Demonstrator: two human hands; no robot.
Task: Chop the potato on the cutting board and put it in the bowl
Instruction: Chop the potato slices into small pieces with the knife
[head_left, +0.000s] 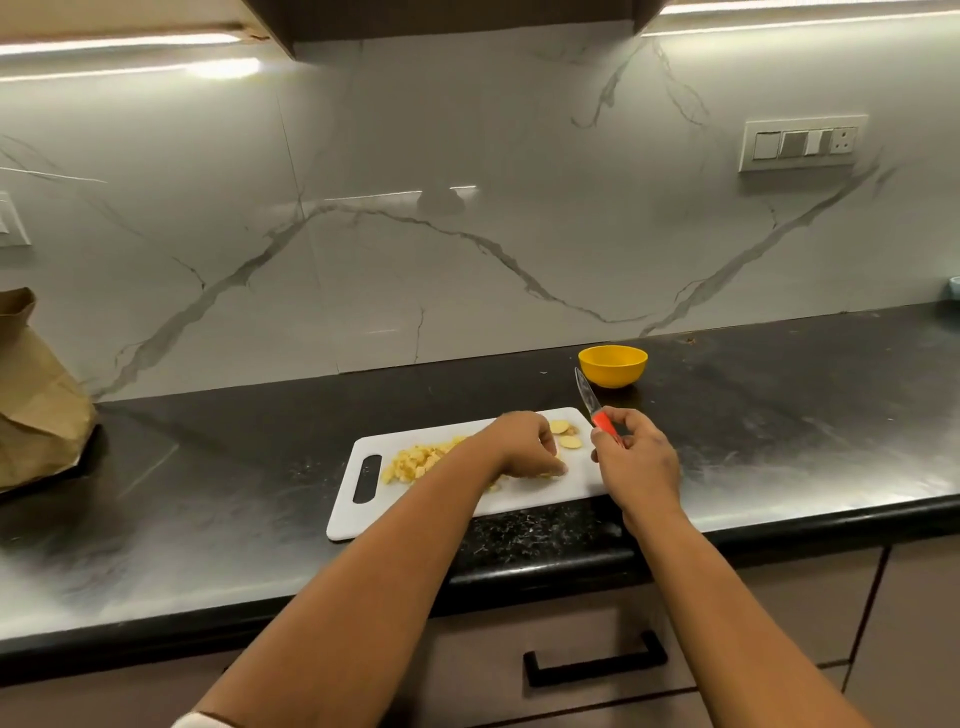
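Lying on the white board (519, 501) are pale yellow potato pieces in two lots: a heap of small dice (415, 460) toward the board's handle-slot end, too many and too blurred to count, and two round slices (565, 435) with tan skin edges at the far right corner, one behind the other. One more small piece shows under the left fingertips; its shape is unclear. The board is one, a rounded rectangle, its long axis running left to right and rising slightly toward the right, with the dark slot at its left end. It sits on the black bench (779, 415) near the front edge.

The left hand (524, 444) reaches over the board's middle, fingers bent downward with the tips touching the board or the piece there; whether its grip has closed on anything I cannot tell. The right hand (636, 457) hovers above the board's right end, its grip pinching the red handle of one knife (592, 408), blade pointing up and away to the left, toward the bowl (613, 365).

One yellow bowl stands on the bench behind the board's right corner, apart from it; its inside looks plain yellow. A brown paper bag (36, 395) stands at far left.
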